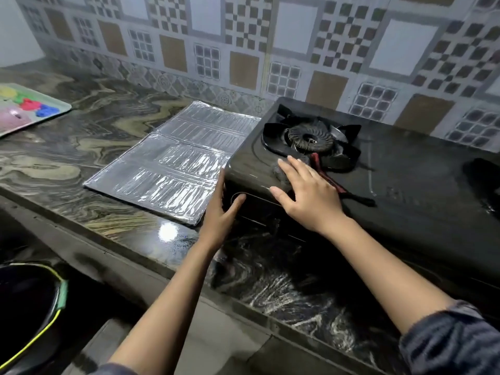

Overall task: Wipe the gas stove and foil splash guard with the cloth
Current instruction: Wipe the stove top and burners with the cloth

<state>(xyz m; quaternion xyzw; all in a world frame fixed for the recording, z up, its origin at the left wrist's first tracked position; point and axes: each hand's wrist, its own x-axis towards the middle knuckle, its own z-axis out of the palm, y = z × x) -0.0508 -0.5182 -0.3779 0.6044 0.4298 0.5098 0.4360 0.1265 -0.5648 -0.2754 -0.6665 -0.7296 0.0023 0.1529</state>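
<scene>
The cloth (322, 169) is a dark rag with a red stripe, lying on the front left part of the gas stove (405, 169), just at six o'clock from the burner (311, 138). The right hand (308, 193) lies flat on top of it, fingers spread and pointing toward eleven o'clock, pressing rather than gripping; most of the rag is hidden beneath the palm. The left hand (223, 209) is open too, cupped against the stove's front left corner, thumb near the round knob (238, 198), apparently bracing the body.

At nine o'clock from the stove, the foil splash guard (173, 163) lies folded flat on the marble counter (81, 147), its right edge touching or nearly touching the stove side (I cannot tell which). It looks untouched by the cloth so far, so the task seems in its first half.

Risks, as I judge them: a hard sideways stroke could slide the stove along the glossy counter if the left hand lets go. The rag's loose tail could snag on the pan support's prongs. The bracing thumb might turn the knob. Later, heavy pressure on the thin foil could crease or tear it, or push it toward the tray (29, 109) at far ten o'clock.
</scene>
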